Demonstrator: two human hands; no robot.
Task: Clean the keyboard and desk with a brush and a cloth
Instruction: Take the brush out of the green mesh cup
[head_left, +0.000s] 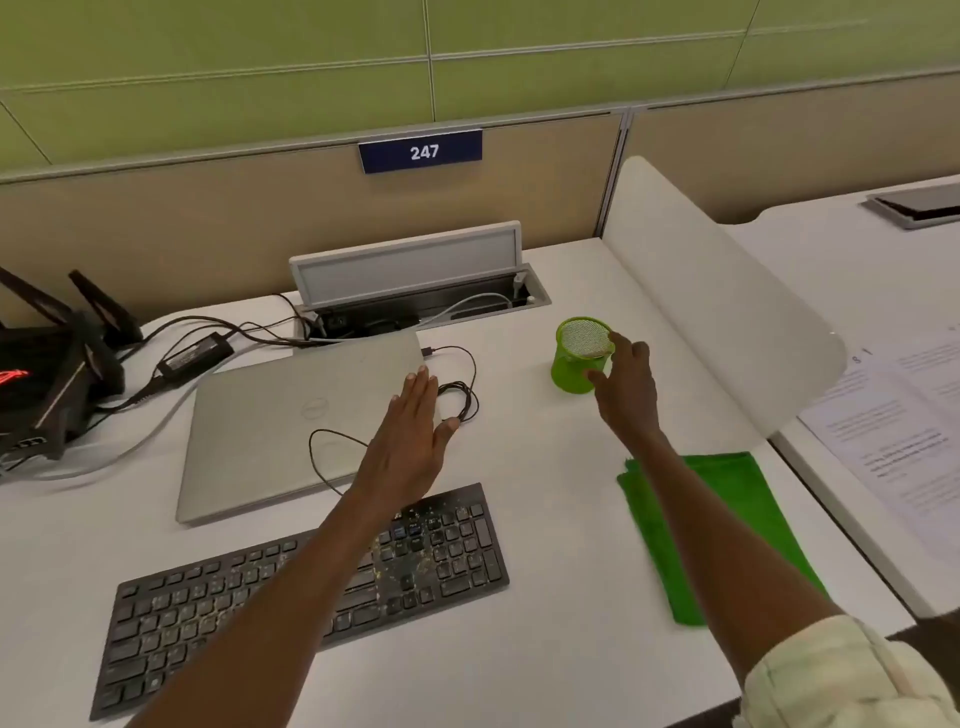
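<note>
We see the left hand (410, 441) stretched forward, palm down, fingers straight and together, its grip apart and holding nothing; it hovers over the right edge of a closed silver laptop (270, 426), though we cannot tell whether it touches the lid. The right hand (628, 395) reaches farther out to a green mesh cup (571, 369), its grip curled round the cup's right side, thumb on the wall and a fingertip at the rim. A blue plate (421, 151) on the partition reads "247". The laptop's round logo is too faint for us to read, and the print on the papers (893, 426) to the right is too small. The black keyboard (447, 551), flecked with pale crumbs, lies near us on the white worktop (545, 467), its middle hidden by the left forearm. The green cloth (748, 499) lies flat to the keyboard's right, partly under the right forearm. A black router (47, 374) is cut off at the left edge.
</note>
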